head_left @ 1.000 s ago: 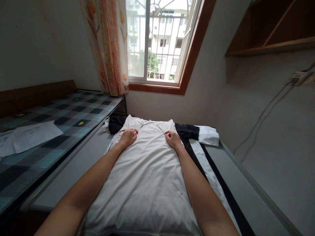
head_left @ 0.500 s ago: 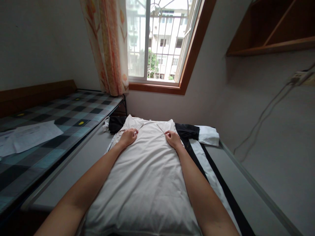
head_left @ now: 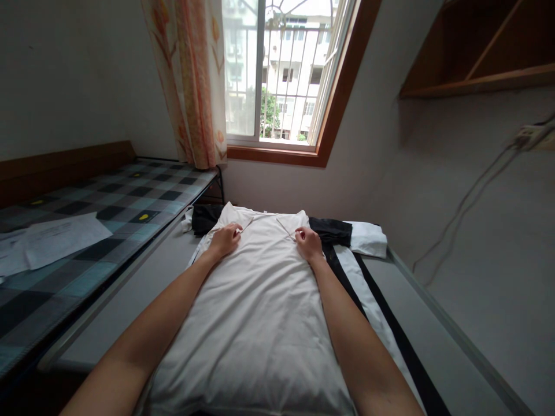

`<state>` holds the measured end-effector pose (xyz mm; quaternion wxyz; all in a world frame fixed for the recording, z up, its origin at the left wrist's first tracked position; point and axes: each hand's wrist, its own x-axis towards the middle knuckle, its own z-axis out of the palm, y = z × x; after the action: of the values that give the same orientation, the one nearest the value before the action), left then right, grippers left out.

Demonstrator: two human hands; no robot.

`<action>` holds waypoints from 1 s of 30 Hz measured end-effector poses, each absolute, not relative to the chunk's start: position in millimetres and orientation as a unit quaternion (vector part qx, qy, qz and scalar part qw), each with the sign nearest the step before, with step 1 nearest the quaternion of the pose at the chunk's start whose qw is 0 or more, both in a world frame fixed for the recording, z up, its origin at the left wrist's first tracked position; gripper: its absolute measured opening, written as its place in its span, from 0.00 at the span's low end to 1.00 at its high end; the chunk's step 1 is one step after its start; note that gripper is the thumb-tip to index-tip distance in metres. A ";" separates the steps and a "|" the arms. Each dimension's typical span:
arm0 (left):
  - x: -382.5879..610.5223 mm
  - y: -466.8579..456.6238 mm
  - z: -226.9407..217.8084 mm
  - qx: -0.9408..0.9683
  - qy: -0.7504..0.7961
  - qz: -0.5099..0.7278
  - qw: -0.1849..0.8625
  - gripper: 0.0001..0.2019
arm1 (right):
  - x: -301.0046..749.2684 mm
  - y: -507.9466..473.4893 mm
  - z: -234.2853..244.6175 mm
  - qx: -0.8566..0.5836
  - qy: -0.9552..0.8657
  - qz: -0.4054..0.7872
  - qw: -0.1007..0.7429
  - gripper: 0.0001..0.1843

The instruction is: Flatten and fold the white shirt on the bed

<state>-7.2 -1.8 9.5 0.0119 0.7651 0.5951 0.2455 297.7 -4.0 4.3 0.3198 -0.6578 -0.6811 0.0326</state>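
A white pillow-like cloth piece (head_left: 260,323), wrinkled and puffy, lies lengthwise in front of me. Two thin pale strands, which look like cords, slant outward from its far end. My left hand (head_left: 224,240) has its fingertips pinched at the end of the left cord (head_left: 247,224). On the opposite side, my right hand (head_left: 309,242) pinches the end of the right cord (head_left: 285,227). Underneath, a black and white garment (head_left: 332,231) is spread out, its right sleeve with a white end (head_left: 368,238) reaching sideways. My forearms run along both sides of the white piece.
The grey surface (head_left: 411,306) under the garment meets the wall at the right. A checked mattress (head_left: 117,199) with papers (head_left: 60,237) on it stands at the left. A curtain (head_left: 195,86) hangs beside the barred window, and a wooden shelf (head_left: 477,84) juts out at upper right.
My right hand has shifted slightly right and up, and my left hand slightly left, so they are a little farther apart. The white piece and the garment look unmoved.
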 end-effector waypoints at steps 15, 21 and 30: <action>-21.3 3.7 -1.1 0.791 0.587 0.167 -0.038 0.19 | 290.4 -7.7 -0.9 -0.639 -0.737 -0.015 0.218 0.18; -16.4 -0.7 10.7 0.773 0.597 0.199 -0.074 0.13 | 290.8 -10.3 5.7 -0.657 -0.719 -0.033 0.226 0.14; -14.9 -0.5 10.3 0.780 0.593 0.190 -0.063 0.15 | 290.6 -11.4 7.8 -0.651 -0.722 -0.022 0.232 0.15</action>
<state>-14.9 -0.5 10.3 -0.0630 0.7800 0.5928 0.1903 290.6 -11.4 7.8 0.2324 -0.6511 -0.7222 -0.0217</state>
